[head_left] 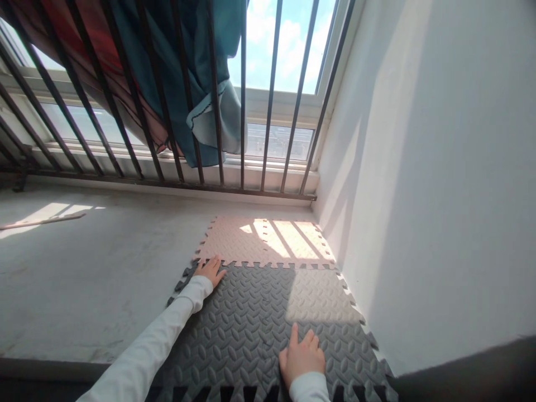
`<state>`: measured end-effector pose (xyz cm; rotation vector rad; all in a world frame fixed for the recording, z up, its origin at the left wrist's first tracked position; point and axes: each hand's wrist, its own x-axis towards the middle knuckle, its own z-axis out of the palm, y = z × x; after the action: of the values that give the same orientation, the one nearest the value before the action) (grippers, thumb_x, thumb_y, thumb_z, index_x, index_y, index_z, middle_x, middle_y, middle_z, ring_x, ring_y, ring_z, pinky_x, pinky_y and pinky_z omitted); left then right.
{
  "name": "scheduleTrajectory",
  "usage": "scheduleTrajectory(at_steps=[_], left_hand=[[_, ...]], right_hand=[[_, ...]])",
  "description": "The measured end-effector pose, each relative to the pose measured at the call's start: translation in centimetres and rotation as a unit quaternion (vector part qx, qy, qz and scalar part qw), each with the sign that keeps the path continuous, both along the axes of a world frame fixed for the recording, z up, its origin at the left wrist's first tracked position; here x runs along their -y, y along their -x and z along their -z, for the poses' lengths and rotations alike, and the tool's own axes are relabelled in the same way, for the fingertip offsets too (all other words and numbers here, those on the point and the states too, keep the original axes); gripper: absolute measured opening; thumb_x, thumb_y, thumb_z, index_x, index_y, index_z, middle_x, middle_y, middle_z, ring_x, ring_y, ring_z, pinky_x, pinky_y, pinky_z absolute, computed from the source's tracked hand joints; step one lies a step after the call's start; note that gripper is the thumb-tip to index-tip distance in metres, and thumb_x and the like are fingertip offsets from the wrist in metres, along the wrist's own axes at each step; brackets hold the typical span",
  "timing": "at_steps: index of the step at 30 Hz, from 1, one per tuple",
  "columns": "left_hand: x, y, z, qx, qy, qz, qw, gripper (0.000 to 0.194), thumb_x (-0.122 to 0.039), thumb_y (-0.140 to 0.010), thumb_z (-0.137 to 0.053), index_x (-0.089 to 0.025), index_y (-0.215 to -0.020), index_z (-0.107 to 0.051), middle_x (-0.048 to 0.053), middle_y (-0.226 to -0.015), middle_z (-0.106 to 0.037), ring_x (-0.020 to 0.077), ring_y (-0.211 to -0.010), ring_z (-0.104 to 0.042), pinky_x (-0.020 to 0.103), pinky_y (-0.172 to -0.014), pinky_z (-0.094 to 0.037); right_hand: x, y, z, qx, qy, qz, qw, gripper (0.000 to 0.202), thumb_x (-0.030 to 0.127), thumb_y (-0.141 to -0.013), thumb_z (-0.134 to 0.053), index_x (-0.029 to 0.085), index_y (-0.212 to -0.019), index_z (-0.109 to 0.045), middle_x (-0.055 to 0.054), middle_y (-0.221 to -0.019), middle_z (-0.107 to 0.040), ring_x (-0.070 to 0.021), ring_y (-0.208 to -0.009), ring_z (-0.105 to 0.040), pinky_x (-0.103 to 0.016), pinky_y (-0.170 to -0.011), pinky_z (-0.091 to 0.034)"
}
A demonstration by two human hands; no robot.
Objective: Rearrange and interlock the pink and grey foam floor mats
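Note:
My left hand (209, 271) lies with spread fingers at the far left corner of the dark grey foam mat (251, 312), right by its seam with the pink foam mat (232, 240). The pink mat's toothed edge meets the grey one along that seam. Nearer to me, my right hand (302, 354) rests on the grey mat, index finger stretched forward and the other fingers slightly bent. Neither hand holds anything. Raised tread marks cover the grey mat, and puzzle teeth run along its left, right and near edges.
A white wall (452, 195) rises along the mats' right side. Beyond the pink mat stands a dark metal railing (221, 187) before windows, with a blue and red curtain (167, 84) behind the bars. A thin stick (46, 221) lies on the pale floor (84, 279) at left.

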<state>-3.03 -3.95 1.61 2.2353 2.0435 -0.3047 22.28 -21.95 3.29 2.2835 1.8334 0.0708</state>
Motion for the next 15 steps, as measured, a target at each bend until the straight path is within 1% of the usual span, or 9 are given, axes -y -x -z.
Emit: scheduleTrajectory(at_steps=[3, 8, 12, 15], left_hand=[[0.1, 0.8, 0.1, 0.006, -0.001, 0.012, 1.000, 0.052, -0.039, -0.084, -0.025, -0.019, -0.132, -0.031, 0.004, -0.143, -0.021, 0.0193, -0.130, -0.021, 0.045, -0.106, -0.015], [0.3, 1.3, 0.2, 0.007, 0.003, -0.002, 1.000, 0.048, -0.035, -0.085, -0.022, -0.029, -0.132, -0.030, -0.003, -0.142, -0.024, 0.0196, -0.130, -0.019, 0.050, -0.103, -0.018], [0.2, 2.0, 0.2, 0.044, 0.031, -0.013, 0.998, 0.050, -0.037, -0.085, -0.022, -0.029, -0.134, -0.022, -0.004, -0.143, -0.020, 0.0189, -0.132, -0.015, 0.051, -0.105, -0.015], [0.2, 2.6, 0.0, 0.059, 0.035, -0.012, 0.998, 0.048, -0.035, -0.085, -0.020, -0.030, -0.133, -0.027, -0.005, -0.142, -0.023, 0.0189, -0.132, -0.013, 0.050, -0.105, -0.013]], right_hand=[[0.1, 0.0, 0.2, 0.015, -0.011, -0.005, 1.000, 0.050, 0.019, -0.069, -0.047, 0.013, -0.119, -0.050, -0.029, -0.110, -0.053, -0.0350, -0.097, -0.053, -0.039, -0.071, -0.039], [0.3, -0.6, 0.6, 0.000, -0.007, -0.020, 1.000, 0.049, 0.020, -0.073, -0.045, 0.013, -0.121, -0.048, -0.029, -0.114, -0.050, -0.0353, -0.102, -0.051, -0.042, -0.073, -0.040], [0.4, -1.1, 0.6, -0.019, 0.010, -0.031, 0.999, 0.048, 0.021, -0.075, -0.044, 0.013, -0.122, -0.047, -0.028, -0.115, -0.050, -0.0337, -0.103, -0.050, -0.043, -0.073, -0.040], [0.3, -1.1, 0.6, -0.006, 0.002, -0.033, 0.999, 0.046, 0.021, -0.075, -0.044, 0.015, -0.121, -0.049, -0.027, -0.113, -0.052, -0.0332, -0.100, -0.052, -0.041, -0.071, -0.041]])
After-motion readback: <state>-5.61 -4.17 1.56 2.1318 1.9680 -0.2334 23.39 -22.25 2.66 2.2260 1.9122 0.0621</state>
